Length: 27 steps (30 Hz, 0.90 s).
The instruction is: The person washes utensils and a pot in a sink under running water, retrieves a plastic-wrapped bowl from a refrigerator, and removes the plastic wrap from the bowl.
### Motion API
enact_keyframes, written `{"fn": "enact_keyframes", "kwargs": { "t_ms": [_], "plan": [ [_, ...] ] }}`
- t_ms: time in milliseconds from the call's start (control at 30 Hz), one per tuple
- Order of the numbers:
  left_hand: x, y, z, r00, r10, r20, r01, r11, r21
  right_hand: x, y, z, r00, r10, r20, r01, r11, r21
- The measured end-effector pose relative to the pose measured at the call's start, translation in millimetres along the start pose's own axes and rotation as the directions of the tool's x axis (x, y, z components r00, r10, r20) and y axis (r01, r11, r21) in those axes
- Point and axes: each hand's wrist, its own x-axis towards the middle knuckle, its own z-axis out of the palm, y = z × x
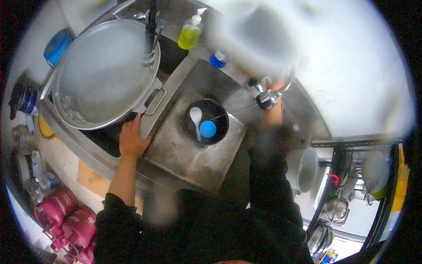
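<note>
My right hand (275, 90) is wrapped round the handle of a spray nozzle (265, 99) at the upper right. A thin jet of water runs from the nozzle toward the sink's middle. In the metal sink (189, 163), a white spoon (196, 116) and a round blue object (208, 129) lie in the dark round drain area. My left hand (132, 137) rests with fingers spread on the metal divider, just below the handle of a large round pot (103, 75). The pot stands in the left basin, with cloudy liquid inside.
Behind the sink stand a green soap bottle (189, 35) and a blue bottle (219, 58). A black faucet (151, 35) hangs over the pot. Red gas cylinders (79, 226) are on the floor at lower left; a rack with pans (336, 209) is at right.
</note>
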Motion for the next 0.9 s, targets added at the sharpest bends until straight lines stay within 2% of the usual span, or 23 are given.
{"fn": "enact_keyframes", "kwargs": {
  "t_ms": [100,200,400,900],
  "plan": [
    [3,-4,2,0.999,0.019,0.035,-0.016,0.998,-0.06,11,4,-3,1.0,-0.018,0.001,0.018,0.999,-0.035],
    [1,-9,6,0.997,0.067,-0.042,-0.071,0.993,-0.096,14,13,-6,1.0,-0.019,0.005,0.019,0.998,-0.061],
    [2,-3,4,1.0,0.011,-0.008,-0.011,1.0,-0.021,-7,41,-28,0.999,0.041,0.01,-0.04,0.992,-0.116],
    [5,-3,3,0.999,-0.012,0.05,0.016,0.997,-0.081,-32,55,-52,0.998,0.059,-0.023,-0.062,0.984,-0.169]
  ]
}}
